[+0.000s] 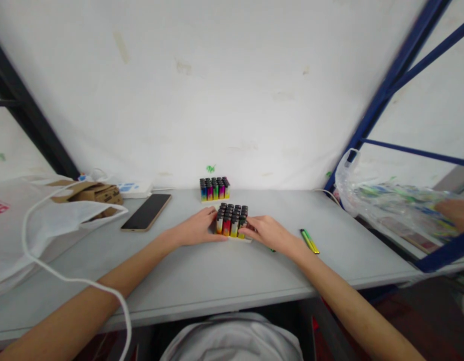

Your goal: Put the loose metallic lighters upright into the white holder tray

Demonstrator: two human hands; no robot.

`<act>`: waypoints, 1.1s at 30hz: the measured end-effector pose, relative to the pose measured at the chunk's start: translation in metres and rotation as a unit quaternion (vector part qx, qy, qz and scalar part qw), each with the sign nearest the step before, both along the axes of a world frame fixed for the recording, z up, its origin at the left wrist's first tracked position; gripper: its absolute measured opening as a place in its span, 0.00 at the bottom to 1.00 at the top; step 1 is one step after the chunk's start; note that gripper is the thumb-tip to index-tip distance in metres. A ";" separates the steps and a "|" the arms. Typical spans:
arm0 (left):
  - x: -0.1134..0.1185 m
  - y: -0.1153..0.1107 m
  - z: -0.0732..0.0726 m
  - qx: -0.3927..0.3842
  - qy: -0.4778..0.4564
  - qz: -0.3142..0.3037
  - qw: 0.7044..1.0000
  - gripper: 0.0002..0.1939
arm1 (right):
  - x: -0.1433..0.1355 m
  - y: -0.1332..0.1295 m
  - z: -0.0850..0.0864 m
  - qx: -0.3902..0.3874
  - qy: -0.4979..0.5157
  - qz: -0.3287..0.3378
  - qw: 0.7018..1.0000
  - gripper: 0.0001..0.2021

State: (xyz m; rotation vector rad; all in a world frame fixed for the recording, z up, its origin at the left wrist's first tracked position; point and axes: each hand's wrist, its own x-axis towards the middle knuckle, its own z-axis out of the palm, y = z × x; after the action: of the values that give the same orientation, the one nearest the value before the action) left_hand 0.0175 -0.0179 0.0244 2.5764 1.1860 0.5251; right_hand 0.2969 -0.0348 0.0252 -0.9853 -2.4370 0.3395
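Note:
A block of upright lighters [227, 225] with black tops and bright bodies stands in rows on a pale tray [248, 240] in front of me. My left hand [200, 226] grips the left side of this tray, thumb along the front and fingers round the back corner. At the right front corner, my right hand [265, 230] has thumb and fingers closed on a yellow lighter [242, 229], which stands among the others. Behind, a second block of lighters [215, 190] stands near the wall. Two green-yellow lighters [309, 241] lie to the right; a dark green tip shows under my right hand.
A phone [147, 212] lies on the grey table [232, 286] at left. Beyond it are a white box [135, 189] and a white plastic bag [14, 240] with cardboard. A white cable [77, 281] hangs before my left forearm. Clear plastic bags [397, 200] and a blue frame [382, 100] stand right.

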 end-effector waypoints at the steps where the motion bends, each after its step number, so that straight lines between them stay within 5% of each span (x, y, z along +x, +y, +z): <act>1: 0.000 0.000 0.000 0.000 0.004 0.000 1.000 0.36 | 0.000 0.000 0.000 0.004 -0.012 -0.008 1.000 0.24; 5: -0.001 0.001 0.000 -0.003 0.016 -0.009 1.000 0.37 | 0.014 0.003 0.012 -0.009 -0.030 -0.023 0.999 0.26; 11: -0.001 0.001 0.000 0.000 0.016 -0.005 1.000 0.38 | 0.058 0.014 0.018 -0.033 -0.025 -0.134 0.990 0.18; 17: -0.001 0.001 -0.001 -0.001 0.013 0.002 1.000 0.39 | 0.057 0.016 0.009 -0.164 -0.044 -0.001 0.985 0.16; 22: 0.000 0.001 -0.001 -0.010 0.035 0.016 0.999 0.37 | 0.049 0.019 0.012 -0.048 0.014 -0.040 0.998 0.11; 33: 0.000 0.000 0.001 -0.009 0.020 0.009 1.000 0.35 | 0.042 0.030 -0.003 -0.015 0.109 -0.202 0.973 0.21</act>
State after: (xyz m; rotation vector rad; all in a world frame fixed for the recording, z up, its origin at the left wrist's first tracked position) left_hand 0.0170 -0.0181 0.0257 2.5756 1.2222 0.4675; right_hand 0.3393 -0.0047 0.0224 -1.3465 -1.9834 0.3216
